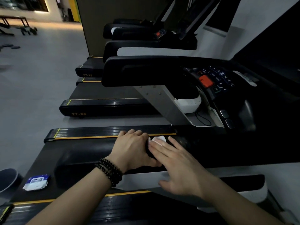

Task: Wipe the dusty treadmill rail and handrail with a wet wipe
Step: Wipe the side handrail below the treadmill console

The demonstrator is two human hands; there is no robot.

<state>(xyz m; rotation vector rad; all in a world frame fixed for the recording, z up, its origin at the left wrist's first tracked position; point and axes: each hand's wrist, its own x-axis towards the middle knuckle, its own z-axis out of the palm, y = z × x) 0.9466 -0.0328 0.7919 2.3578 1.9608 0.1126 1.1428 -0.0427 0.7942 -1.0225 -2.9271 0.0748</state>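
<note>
A thick black handrail [84, 161] of the near treadmill runs across the lower middle of the head view. My left hand [134, 150], with a dark bead bracelet at the wrist, is wrapped over the top of this handrail. My right hand [177, 166] lies beside it with straight fingers pressing a white wet wipe [159, 139] onto the handrail; most of the wipe is hidden under the fingers. Beyond the hands runs the treadmill's far side rail [97, 133] with a yellow stripe. The near side rail [48, 200] crosses under my forearms.
A blue and white pack of wipes [36, 182] lies on the treadmill belt at lower left, near a dark round bin [7, 179]. The console [215, 82] with a red stop button stands to the right. More treadmills [103, 106] line up behind; grey floor spreads to the left.
</note>
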